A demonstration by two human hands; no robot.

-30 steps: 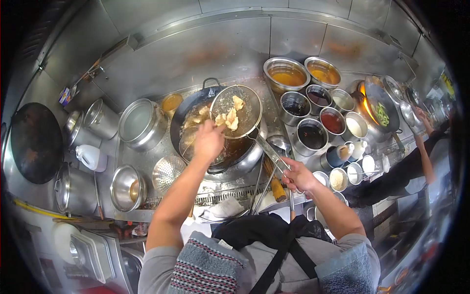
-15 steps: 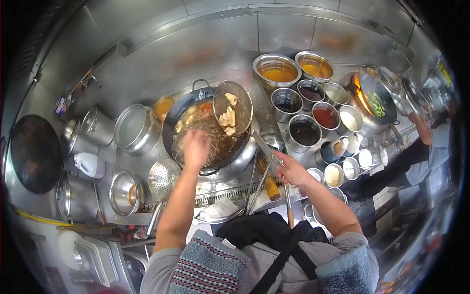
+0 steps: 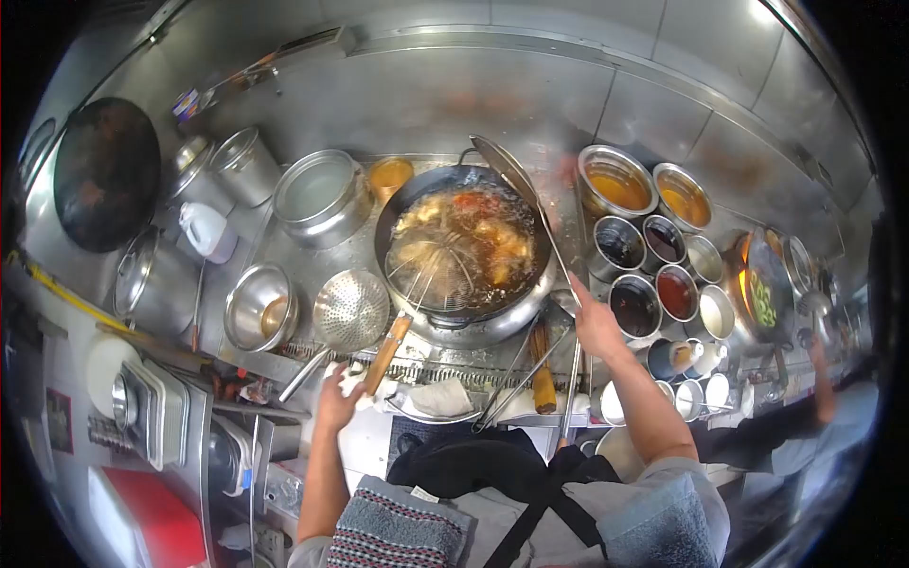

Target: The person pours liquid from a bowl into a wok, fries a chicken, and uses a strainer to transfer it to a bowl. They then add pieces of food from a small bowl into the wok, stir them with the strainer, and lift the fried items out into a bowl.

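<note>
- Right hand (image 3: 598,329): closed firmly around the long handle of a round strainer (image 3: 502,161).
- Round strainer: turned nearly edge-on to us at the right rear of the large wok (image 3: 400,201); we cannot tell whether its mesh holds anything.
- Left hand (image 3: 338,402): well apart from the right, low at the front, near the handle of the perforated ladle (image 3: 350,308) and a white cloth (image 3: 440,396); fingers partly spread, though we cannot tell whether they touch or grip anything.
- Browned pieces (image 3: 511,254): lying in bubbling oil (image 3: 497,295), right part of the large wok; we note paler pieces (image 3: 429,212) at its left rear.
- Wire skimmer (image 3: 434,272): bowl in the large wok, wooden handle (image 3: 388,355) slanting out over the front rim, near the left hand.
- Sauce pots (image 3: 636,308): grouped right of the large wok.
- Step in hand, by our judgement: frying the pieces, the strainer's tilt suiting a tip-out into the oil.
- Next move, we judge, calls for: a sure left-hand hold on the wooden handle for stirring or gathering, the strainer levelled before it receives anything, and fingers clear of spatter.
</note>
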